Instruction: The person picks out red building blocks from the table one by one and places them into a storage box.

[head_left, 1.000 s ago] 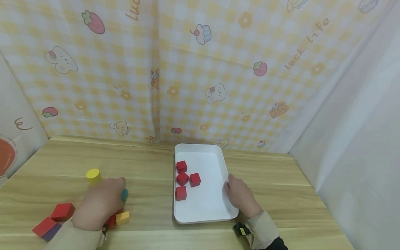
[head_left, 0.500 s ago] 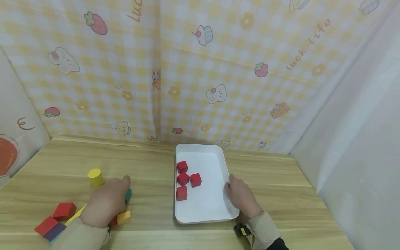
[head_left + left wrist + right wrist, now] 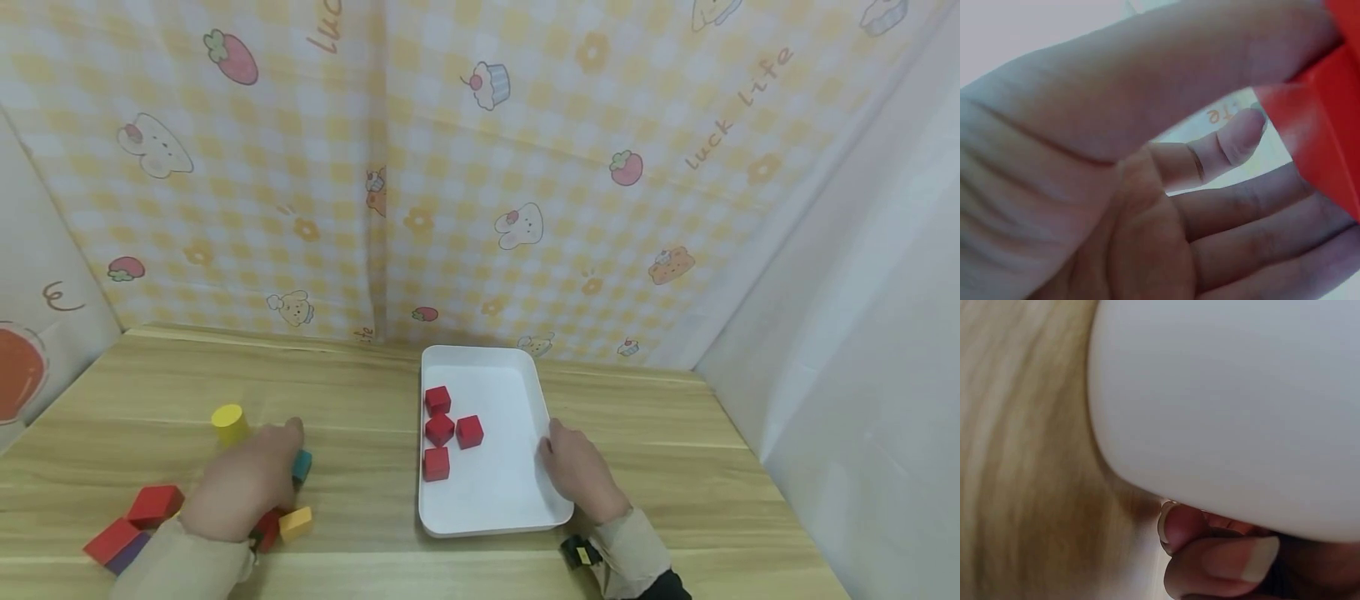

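Observation:
My right hand (image 3: pixel 581 469) grips the right side of a shallow white tray (image 3: pixel 501 492). In the right wrist view its curled fingers are at the tray's edge. Several red cubes (image 3: pixel 470 432) lie along the tray's left side. My left hand (image 3: pixel 242 483) is low over a group of coloured blocks at the left. In the left wrist view its thumb and fingers lie around a red block (image 3: pixel 1316 125); whether they pinch it is hidden. A teal block (image 3: pixel 302 467), a yellow-orange block (image 3: pixel 296 524) and a red block (image 3: pixel 267 528) show beside that hand.
A yellow cylinder (image 3: pixel 229 425) stands just behind the left hand. Red blocks (image 3: pixel 155 506) and a purple block (image 3: pixel 127 553) lie left of the left sleeve. A patterned cloth (image 3: pixel 450 208) hangs along the table's back edge, and a white sheet (image 3: pixel 847 333) borders the right.
The left hand shifted slightly right, then back left over the blocks, and the red block beside it shows again. The right hand and tray stay in place.

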Motion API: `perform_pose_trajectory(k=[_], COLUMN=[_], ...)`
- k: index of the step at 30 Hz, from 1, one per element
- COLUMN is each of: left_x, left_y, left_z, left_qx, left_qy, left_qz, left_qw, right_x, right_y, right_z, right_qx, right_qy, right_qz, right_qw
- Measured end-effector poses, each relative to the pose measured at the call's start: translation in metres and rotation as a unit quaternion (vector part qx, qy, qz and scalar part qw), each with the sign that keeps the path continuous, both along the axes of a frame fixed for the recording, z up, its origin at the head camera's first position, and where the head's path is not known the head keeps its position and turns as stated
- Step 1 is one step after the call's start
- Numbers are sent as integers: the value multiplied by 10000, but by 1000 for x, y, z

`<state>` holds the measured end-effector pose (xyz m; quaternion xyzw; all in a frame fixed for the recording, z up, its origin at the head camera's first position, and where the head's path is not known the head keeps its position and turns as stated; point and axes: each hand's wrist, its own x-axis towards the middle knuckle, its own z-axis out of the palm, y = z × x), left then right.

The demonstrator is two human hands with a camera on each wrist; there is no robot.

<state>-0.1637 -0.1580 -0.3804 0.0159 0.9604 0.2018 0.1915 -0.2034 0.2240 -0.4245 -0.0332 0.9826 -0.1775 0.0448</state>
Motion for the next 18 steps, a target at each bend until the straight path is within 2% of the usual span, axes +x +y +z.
perform_pose_trajectory(k=[3,6,11,15,18], left_x=[0,1,2,3,5], left_y=[-1,-3,-3,4,12], left_z=[5,11,20,26,27], left_qx=[58,62,145,63,142], left_qy=[29,272,890,1419,1844], left_qz=[-24,-152,-441,-669,-819], left_qw=[10000,9995,9949,9876,9793], right_x=[0,0,0,1,2], right_y=[0,0,0,-1,-1], right_z=[0,-1,-1,0,1], right_qx=[15,30,69,61,24], right_qy=[31,30,31,59,75], right_qz=[8,1,9,73,108], right_qw=[10000,10000,10000,9999,9999])
